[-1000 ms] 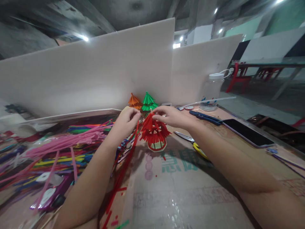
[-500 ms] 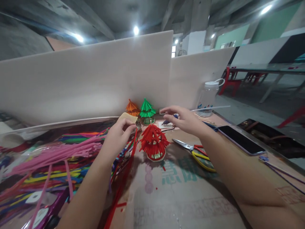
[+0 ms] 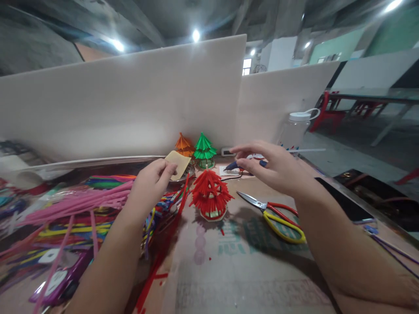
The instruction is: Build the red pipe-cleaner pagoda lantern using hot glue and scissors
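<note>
My left hand (image 3: 155, 176) pinches a tan square sheet (image 3: 178, 165) between thumb and fingers. My right hand (image 3: 275, 168) is over a dark blue glue gun (image 3: 231, 166), thumb and fingers apart; the hand hides much of the gun. Whether it touches the gun is unclear. The gun's tip points left over a small white paper (image 3: 226, 171). Between the hands stands a red tiered, fringed pagoda-like model (image 3: 211, 196) on a pale base. Behind it are a green model (image 3: 205, 150) and an orange one (image 3: 184, 145), the latter partly covered by the sheet.
Scissors (image 3: 271, 217) with red and yellow handles lie right of the red model. Pink pipe cleaners (image 3: 81, 203) and other coloured strips cover the left side. A phone (image 3: 347, 203) and clear bottle (image 3: 293, 133) are on the right; a white panel (image 3: 131, 109) stands behind.
My left hand has drawn a little left, showing more of the tan sheet. My right hand has shifted slightly over the glue gun. The view has turned slightly left.
</note>
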Tool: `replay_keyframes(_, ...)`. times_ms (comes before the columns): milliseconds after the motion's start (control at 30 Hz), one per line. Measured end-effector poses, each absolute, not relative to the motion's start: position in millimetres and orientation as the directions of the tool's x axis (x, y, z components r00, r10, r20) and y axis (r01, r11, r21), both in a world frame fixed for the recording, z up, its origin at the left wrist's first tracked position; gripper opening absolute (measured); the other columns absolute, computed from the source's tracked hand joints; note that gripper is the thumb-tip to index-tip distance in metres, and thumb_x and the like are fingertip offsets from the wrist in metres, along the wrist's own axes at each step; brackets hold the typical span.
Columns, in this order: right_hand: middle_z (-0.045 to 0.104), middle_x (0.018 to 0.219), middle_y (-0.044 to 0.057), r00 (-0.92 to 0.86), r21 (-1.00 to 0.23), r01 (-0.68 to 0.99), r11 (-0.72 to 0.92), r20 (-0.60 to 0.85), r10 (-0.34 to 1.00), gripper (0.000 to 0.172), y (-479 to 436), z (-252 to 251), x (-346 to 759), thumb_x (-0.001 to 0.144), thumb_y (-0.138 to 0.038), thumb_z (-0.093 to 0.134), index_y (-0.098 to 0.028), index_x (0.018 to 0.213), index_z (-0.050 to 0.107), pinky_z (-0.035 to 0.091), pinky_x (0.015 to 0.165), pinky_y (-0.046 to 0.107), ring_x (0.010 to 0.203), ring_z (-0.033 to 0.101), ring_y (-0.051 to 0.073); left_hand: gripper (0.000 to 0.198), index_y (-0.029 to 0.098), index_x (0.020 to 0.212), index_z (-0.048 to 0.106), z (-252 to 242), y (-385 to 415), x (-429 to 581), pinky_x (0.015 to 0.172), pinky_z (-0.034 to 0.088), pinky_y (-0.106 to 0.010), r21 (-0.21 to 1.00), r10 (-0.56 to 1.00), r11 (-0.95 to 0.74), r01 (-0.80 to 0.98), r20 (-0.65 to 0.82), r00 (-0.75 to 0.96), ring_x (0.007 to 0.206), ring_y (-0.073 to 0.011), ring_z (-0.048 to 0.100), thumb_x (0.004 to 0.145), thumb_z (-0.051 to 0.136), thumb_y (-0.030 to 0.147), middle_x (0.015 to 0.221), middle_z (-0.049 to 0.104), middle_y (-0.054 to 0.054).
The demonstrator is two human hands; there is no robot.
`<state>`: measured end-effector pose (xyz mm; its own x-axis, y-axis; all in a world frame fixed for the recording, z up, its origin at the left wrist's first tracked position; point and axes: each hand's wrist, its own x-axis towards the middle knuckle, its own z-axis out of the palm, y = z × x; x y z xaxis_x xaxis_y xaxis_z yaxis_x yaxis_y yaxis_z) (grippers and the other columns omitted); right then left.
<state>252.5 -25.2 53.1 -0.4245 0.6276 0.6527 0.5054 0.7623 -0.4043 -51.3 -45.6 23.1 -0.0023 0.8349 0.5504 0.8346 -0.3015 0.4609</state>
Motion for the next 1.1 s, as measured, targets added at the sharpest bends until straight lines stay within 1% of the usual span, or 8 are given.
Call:
replay_keyframes(133,0.076,0.106,0.007,-0.437,-0.363,0.527,0.768,0.660,0.611,0.028,-29,55,258,0.097,-0.039,0.058,-0.023,0.114,0.072,0.055,0.077,0.034,0.095,0.071,0.022,0.020,0.020,0.077,0.063,26,-47,-49,0.071,0.041,-0.027,0.490,0.832,-0.292,0.821,0.553,-0.034,0.076,-0.0169,0.059,0.087,0.059,0.036,0.080,0.065,-0.001)
replay_keyframes(267,0.077,0.104,0.007,-0.422,-0.321,0.564,0.760,0.680,0.600,0.028,-35,56,260,0.096,-0.038,0.058,-0.023,0.114,0.072,0.055,0.077,0.034,0.093,0.071,0.022,0.023,0.020,0.072,0.060,30,-47,-52,0.065,0.039,-0.027,0.511,0.854,-0.245,0.824,0.516,-0.067,0.068,-0.0156,0.057,0.082,0.066,0.040,0.074,0.064,0.001)
replay_keyframes(467,0.077,0.097,0.005,-0.397,-0.287,0.599,0.748,0.704,0.588,0.024,-50,57,252,0.095,-0.039,0.059,-0.025,0.107,0.074,0.052,0.075,0.035,0.086,0.071,0.022,0.048,0.019,0.062,0.055,24,-35,-67,0.058,0.031,-0.029,0.367,0.916,-0.159,0.917,0.400,-0.001,0.059,-0.0165,0.051,0.097,0.042,0.050,0.058,0.054,0.000)
replay_keyframes(600,0.077,0.097,0.004,-0.419,-0.274,0.580,0.767,0.707,0.570,0.020,-57,54,244,0.096,-0.037,0.058,-0.027,0.103,0.074,0.050,0.069,0.032,0.086,0.071,0.021,0.027,0.017,0.094,0.071,14,-24,-73,0.066,0.042,-0.026,0.409,0.940,-0.165,0.898,0.342,0.017,0.075,-0.0184,0.064,0.094,0.047,0.029,0.089,0.074,-0.005)
replay_keyframes(667,0.077,0.096,0.004,-0.445,-0.234,0.575,0.784,0.715,0.539,0.019,-57,53,242,0.096,-0.035,0.059,-0.025,0.103,0.073,0.049,0.067,0.031,0.084,0.070,0.020,0.030,0.018,0.111,0.072,10,-18,-74,0.070,0.046,-0.025,0.452,0.957,-0.143,0.880,0.291,0.005,0.079,-0.0178,0.068,0.089,0.051,0.019,0.102,0.077,-0.006)
replay_keyframes(867,0.077,0.090,0.005,-0.452,-0.159,0.621,0.767,0.727,0.517,0.019,-50,52,242,0.096,-0.033,0.059,-0.024,0.103,0.075,0.048,0.066,0.029,0.078,0.068,0.017,0.033,0.020,0.111,0.076,-7,1,-78,0.087,0.050,-0.029,0.292,0.977,-0.069,0.954,0.215,0.005,0.106,-0.0253,0.070,0.096,0.047,0.025,0.114,0.077,-0.009)
replay_keyframes(967,0.077,0.089,0.005,-0.439,-0.170,0.634,0.755,0.725,0.531,0.018,-46,52,244,0.095,-0.032,0.061,-0.022,0.102,0.075,0.048,0.067,0.029,0.076,0.068,0.017,0.037,0.020,0.114,0.075,-19,9,-79,0.087,0.051,-0.029,0.251,0.985,-0.058,0.966,0.174,0.014,0.101,-0.0249,0.072,0.095,0.044,0.020,0.110,0.078,-0.010)
replay_keyframes(1100,0.076,0.086,0.005,-0.430,-0.183,0.632,0.753,0.725,0.537,0.020,-43,51,247,0.095,-0.036,0.061,-0.024,0.101,0.075,0.050,0.070,0.031,0.076,0.069,0.019,0.027,0.022,0.099,0.079,-39,20,-80,0.084,0.050,-0.027,0.168,0.999,-0.041,0.985,0.019,0.039,0.097,-0.0245,0.073,0.088,0.055,0.017,0.100,0.080,-0.009)
